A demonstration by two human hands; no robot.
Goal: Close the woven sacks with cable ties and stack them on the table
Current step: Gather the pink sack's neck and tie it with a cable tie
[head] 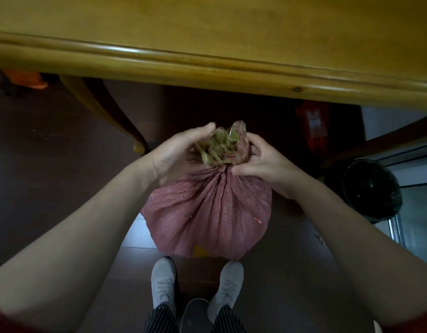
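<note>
Shoes (163,282) by pink woven sack (207,212) on floor; left hand (176,152) and right hand (263,164) clench its gathered neck. No cable tie visible; likely untied, not yet on table (207,56).

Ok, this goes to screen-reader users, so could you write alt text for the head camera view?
Seen from above, a person's left hand and right hand grip the bunched neck of a full pink woven sack standing on the dark floor before a yellow wooden table. Grey shoes show below.
</note>
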